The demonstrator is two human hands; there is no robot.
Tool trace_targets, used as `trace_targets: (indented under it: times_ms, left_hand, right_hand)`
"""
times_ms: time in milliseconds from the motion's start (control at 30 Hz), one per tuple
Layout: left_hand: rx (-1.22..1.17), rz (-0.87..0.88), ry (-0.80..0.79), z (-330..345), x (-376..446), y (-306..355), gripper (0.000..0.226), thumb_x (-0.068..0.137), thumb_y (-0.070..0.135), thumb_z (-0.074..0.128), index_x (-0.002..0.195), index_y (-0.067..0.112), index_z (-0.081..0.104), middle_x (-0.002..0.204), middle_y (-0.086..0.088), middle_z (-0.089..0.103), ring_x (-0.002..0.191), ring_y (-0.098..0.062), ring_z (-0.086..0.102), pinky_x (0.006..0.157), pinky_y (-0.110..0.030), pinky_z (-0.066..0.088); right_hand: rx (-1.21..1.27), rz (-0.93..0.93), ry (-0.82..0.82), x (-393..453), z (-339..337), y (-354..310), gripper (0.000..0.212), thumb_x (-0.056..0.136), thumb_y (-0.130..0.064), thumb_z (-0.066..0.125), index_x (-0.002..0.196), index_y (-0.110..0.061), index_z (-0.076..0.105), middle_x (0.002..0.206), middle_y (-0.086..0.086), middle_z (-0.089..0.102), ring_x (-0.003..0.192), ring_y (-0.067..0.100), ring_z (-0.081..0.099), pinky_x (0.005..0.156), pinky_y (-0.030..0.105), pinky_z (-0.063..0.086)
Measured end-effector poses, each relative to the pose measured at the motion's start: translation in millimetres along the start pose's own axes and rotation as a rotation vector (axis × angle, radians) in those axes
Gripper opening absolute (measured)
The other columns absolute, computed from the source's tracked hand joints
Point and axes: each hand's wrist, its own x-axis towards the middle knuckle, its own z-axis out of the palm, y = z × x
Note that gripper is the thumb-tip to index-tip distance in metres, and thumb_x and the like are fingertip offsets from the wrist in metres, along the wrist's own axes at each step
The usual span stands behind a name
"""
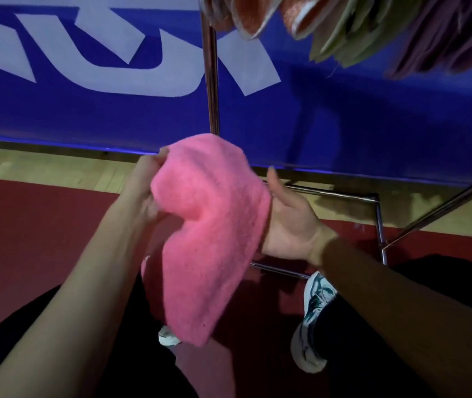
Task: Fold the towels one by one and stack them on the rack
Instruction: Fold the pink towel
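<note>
A: Pink towel (214, 234), terry weave. Long axis runs from its upper end at the foot of the rack's upright pole (211, 81) down and a little right toward the white and green sneakers (313, 317). Doubled at the top, the loose end hanging low, off the floor.

B: Hands?

A: Left hand (145, 191) pinches the upper left edge, fingers curled round the cloth. Right hand (289, 222) sits against the towel's right edge, palm up, thumb raised. Its fingers go behind the cloth, so I cannot tell whether they clamp it or only support it.

B: Where is the towel relative to the rack?

A: In the air in front of the metal rack (378, 219), over the near base rail, not touching any bar that I can see. Folded towels (343, 27) hang at the rack's top right: orange, pale green, purple.

B: Any writing?

A: Large white letters on the blue banner (85, 110) behind the pole. Cropped and upside down from here; one shape looks like a U, otherwise unreadable.

B: Surface and room?

A: Red mat (28, 239) under the person, a strip of pale wooden floor (42, 165) between the mat and the banner. Rack's base sits across both. Dark trousers, light dim, some motion blur on the left hand.
</note>
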Motion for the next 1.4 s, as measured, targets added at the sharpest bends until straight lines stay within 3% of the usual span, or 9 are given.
trace_targets:
  times_ms: [100,167,333,533,733,900,1067,1167,1400]
  left_hand:
    - [-0.062,-0.122,-0.057,-2.2,4.4,2.1,0.041,0.107,0.039,0.044,0.116,0.009,0.070,0.096,-0.007,0.079,0.079,-0.021,0.077,0.066,-0.035,0.064]
    - [0.021,-0.228,-0.183,3.4,-4.2,-2.7,0.033,0.100,0.041,0.052,0.109,0.016,0.072,0.093,-0.004,0.075,0.075,-0.020,0.073,0.067,-0.035,0.063]
    - [0.211,-0.123,-0.264,5.9,-12.6,-17.8,0.017,0.095,0.025,0.061,0.110,0.020,0.069,0.102,-0.010,0.071,0.085,-0.026,0.067,0.092,-0.048,0.053]
    - [0.210,0.123,-0.241,15.2,-13.4,-16.9,0.051,0.088,0.021,0.075,0.136,0.027,0.057,0.119,-0.002,0.067,0.092,-0.014,0.071,0.082,-0.034,0.060]
    - [0.472,0.305,-0.228,23.3,-14.9,-27.3,0.041,0.093,0.029,0.077,0.132,0.034,0.064,0.126,-0.003,0.069,0.100,-0.015,0.070,0.083,-0.031,0.055]
    - [0.420,0.136,-0.094,18.9,-7.1,-23.1,0.039,0.095,0.027,0.074,0.132,0.024,0.062,0.103,-0.003,0.067,0.070,-0.008,0.064,0.056,-0.025,0.052]
    - [0.429,0.029,0.001,15.6,-2.6,-34.0,0.046,0.095,0.016,0.074,0.137,0.015,0.056,0.114,-0.017,0.072,0.080,-0.023,0.069,0.060,-0.031,0.060]
    - [0.523,0.057,0.042,12.2,0.5,-36.3,0.031,0.098,0.020,0.071,0.128,0.022,0.064,0.110,-0.014,0.071,0.077,-0.022,0.067,0.058,-0.030,0.059]
    - [0.727,0.222,-0.030,10.1,1.7,-31.6,0.008,0.095,0.017,0.075,0.091,0.020,0.080,0.086,-0.003,0.076,0.076,-0.020,0.065,0.078,-0.037,0.055]
  right_hand:
    - [-0.082,-0.031,0.032,2.4,-0.2,-0.8,0.046,0.084,-0.038,0.077,0.122,-0.011,0.072,0.117,0.011,0.073,0.111,0.024,0.068,0.103,0.039,0.050]
    - [-0.121,-0.029,0.103,2.9,-5.1,-10.4,0.051,0.075,-0.030,0.086,0.118,-0.007,0.074,0.113,0.013,0.075,0.106,0.024,0.071,0.099,0.037,0.055]
    - [-0.177,-0.050,0.272,-2.1,-14.5,-28.2,0.038,0.087,-0.022,0.065,0.121,-0.004,0.069,0.109,0.014,0.074,0.100,0.023,0.073,0.089,0.035,0.059]
    - [-0.133,-0.144,0.330,-15.2,-15.7,-44.3,0.032,0.094,-0.020,0.053,0.100,-0.007,0.081,0.101,0.012,0.076,0.092,0.020,0.074,0.082,0.031,0.062]
    - [-0.178,-0.055,0.272,-22.0,-14.9,-47.9,0.043,0.097,-0.025,0.047,0.129,-0.002,0.064,0.125,0.017,0.070,0.119,0.028,0.066,0.101,0.040,0.056]
    - [-0.282,-0.115,0.358,-17.5,-30.1,-48.4,0.039,0.094,-0.010,0.058,0.130,0.002,0.063,0.124,0.021,0.069,0.112,0.029,0.068,0.096,0.037,0.057]
    - [-0.600,0.080,0.583,-12.5,-41.7,-48.0,0.027,0.100,-0.013,0.061,0.126,-0.007,0.067,0.113,0.014,0.072,0.086,0.018,0.069,0.078,0.029,0.056]
    - [-0.690,0.106,0.725,-12.8,-47.6,-52.7,0.068,0.100,-0.023,0.065,0.158,-0.028,0.030,0.120,0.004,0.073,0.093,0.020,0.071,0.094,0.039,0.051]
    - [-1.089,0.080,0.633,-11.6,-45.0,-55.5,0.022,0.104,-0.025,0.059,0.118,-0.026,0.076,0.116,-0.013,0.073,0.112,0.004,0.063,0.092,0.029,0.047]
